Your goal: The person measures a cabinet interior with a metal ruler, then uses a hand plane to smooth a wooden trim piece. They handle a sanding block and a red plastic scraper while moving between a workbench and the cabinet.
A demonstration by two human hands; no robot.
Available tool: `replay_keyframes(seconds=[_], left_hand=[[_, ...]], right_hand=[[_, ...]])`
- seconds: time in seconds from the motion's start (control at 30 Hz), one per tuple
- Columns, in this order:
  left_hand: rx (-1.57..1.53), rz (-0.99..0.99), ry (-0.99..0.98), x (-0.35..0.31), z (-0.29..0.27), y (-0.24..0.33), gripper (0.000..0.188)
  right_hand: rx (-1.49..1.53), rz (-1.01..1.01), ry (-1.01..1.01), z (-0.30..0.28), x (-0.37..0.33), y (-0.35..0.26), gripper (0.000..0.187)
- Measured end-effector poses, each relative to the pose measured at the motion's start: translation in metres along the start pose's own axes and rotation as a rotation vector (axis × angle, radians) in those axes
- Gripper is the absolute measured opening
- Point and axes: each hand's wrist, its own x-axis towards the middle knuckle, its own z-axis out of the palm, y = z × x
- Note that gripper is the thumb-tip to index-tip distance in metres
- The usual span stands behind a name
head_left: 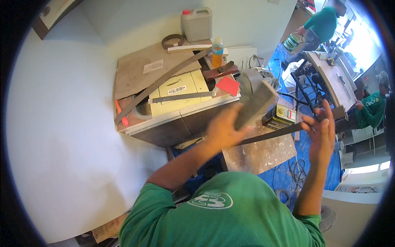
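In my right hand [321, 133] is a long, narrow dark brown strip [273, 133], gripped between the fingers, one end sticking out to the right. The strip runs leftward to behind my left hand [224, 129]. That hand is smeared by motion, its thumb held away from the fingers. Beside its fingers is a blurred, flat grey-brown piece [259, 103]; whether the hand grips it cannot be told. Just beyond lies a worktop with a brown board [133, 78], a long brown strip [164, 80], a shorter grey strip [181, 97] and a red sheet [228, 86].
A grey jerrycan [198, 25], a coiled band [173, 40] and a bottle of orange liquid [217, 53] stand at the back. A yellow-and-black tin [282, 116] sits on a low board [263, 154]. At right, two people in green work near a long table [329, 76]. Cables [298, 171] lie on blue sheeting.
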Motion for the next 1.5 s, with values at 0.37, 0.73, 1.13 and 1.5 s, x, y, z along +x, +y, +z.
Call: replay_keyframes(seconds=[0.37,0.73,1.13,1.5], left_hand=[[0.667,-0.398,0.181,0.125,-0.095,-0.191,0.062],[0.901,-0.462,0.09,0.15,-0.073,-0.235,0.06],[0.723,0.094,0.512,0.078,-0.021,-0.23,0.043],[0.221,-0.672,-0.677,-0.275,0.246,-0.116,0.033]], right_hand=[[-0.007,0.016,0.158,-0.085,-0.02,-0.025,0.061],[-0.184,0.059,0.322,-0.119,-0.052,-0.031,0.054],[-0.502,0.233,0.264,-0.204,-0.053,-0.048,0.042],[-0.312,0.153,0.131,-0.324,-0.054,0.023,0.038]])
